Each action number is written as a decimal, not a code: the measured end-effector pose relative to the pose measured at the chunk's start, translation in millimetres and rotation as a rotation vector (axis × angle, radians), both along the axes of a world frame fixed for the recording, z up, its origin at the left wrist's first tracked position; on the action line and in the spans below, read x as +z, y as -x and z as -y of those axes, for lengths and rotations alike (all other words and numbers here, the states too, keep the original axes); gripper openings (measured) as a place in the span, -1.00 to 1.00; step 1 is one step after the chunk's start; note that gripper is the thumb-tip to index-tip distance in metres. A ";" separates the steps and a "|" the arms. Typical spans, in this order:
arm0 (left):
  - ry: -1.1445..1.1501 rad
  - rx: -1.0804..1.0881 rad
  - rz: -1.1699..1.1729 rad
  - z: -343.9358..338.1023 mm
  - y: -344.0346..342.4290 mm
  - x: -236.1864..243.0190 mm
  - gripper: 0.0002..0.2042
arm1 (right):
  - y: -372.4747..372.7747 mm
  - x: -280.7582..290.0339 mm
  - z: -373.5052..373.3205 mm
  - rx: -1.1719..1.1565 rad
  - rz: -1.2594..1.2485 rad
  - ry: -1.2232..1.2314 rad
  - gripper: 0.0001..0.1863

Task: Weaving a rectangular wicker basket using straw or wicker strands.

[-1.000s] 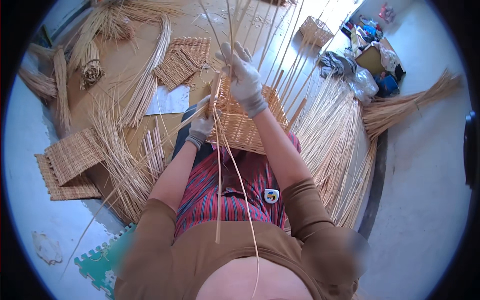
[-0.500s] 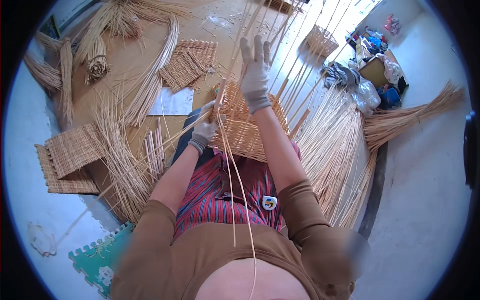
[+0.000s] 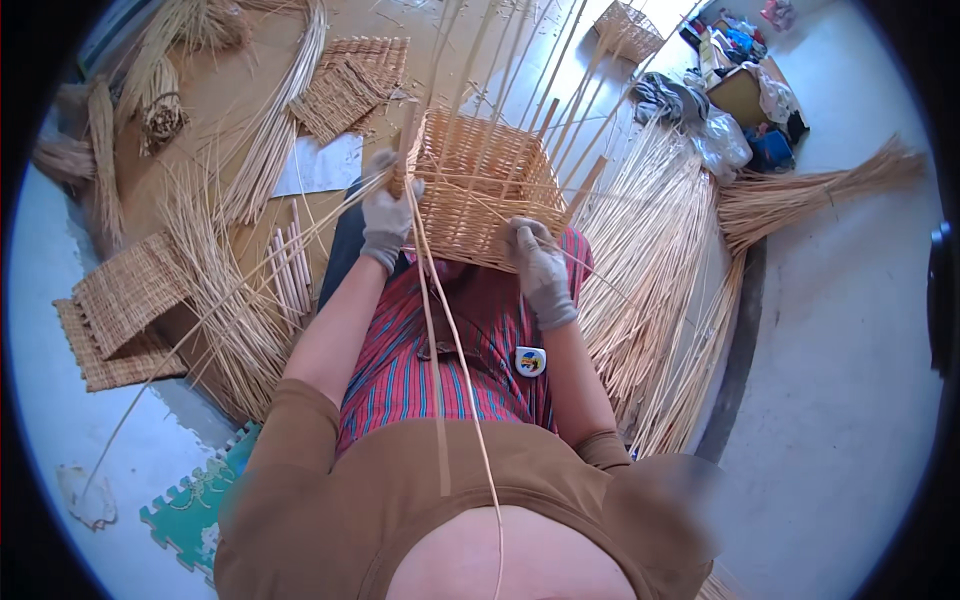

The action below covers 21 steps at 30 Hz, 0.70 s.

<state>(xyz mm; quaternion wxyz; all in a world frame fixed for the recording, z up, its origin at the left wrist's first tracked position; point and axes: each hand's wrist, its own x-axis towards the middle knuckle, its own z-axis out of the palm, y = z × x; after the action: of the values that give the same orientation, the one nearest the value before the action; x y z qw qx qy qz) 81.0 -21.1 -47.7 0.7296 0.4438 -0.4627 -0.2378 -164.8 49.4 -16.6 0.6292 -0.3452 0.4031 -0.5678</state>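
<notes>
A square wicker basket (image 3: 480, 225) sits tilted on my lap, its opening facing up and away. Long thin stakes rise from its sides, and thicker sticks stand at its corners. My left hand (image 3: 387, 212), in a pale work glove, is closed around the basket's left corner, where several loose wicker strands (image 3: 435, 290) hang toward my chest. My gloved right hand (image 3: 540, 262) is closed at the near right side of the basket. A thin strand seems to cross the basket into its fingers and come out on the right; the fingertips are partly hidden.
Long wicker bundles lie on the floor to the right (image 3: 650, 280) and left (image 3: 225, 300). Woven mats (image 3: 135, 290) are at far left, with more mats (image 3: 350, 90) ahead near a white sheet (image 3: 320, 165). Another basket (image 3: 628, 32) and piled bags (image 3: 720, 145) stand farther off.
My right hand has come down from above the basket, where its fingers were spread, to the near right side and closed. The basket's inside now shows more. My left hand stays at the corner.
</notes>
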 end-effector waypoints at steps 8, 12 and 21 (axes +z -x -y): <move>-0.129 -0.209 0.895 -69.3 35.0 53.3 -0.30 | 4.0 52.8 17.4 -0.219 -0.376 -0.199 -0.77; -0.268 -0.276 1.006 -49.0 40.1 30.1 -0.16 | -21.2 62.3 98.8 -0.434 -1.043 0.632 -0.59; -0.020 0.002 1.294 -42.4 53.6 37.5 -0.26 | 28.6 45.6 50.7 -0.565 -0.507 0.344 -0.58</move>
<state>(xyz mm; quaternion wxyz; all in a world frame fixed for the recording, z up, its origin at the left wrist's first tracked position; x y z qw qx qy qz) 27.4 21.3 -10.2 0.2991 0.5047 -0.8064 0.0743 -193.4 -1.3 29.0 0.2624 -0.4500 0.5234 -0.6743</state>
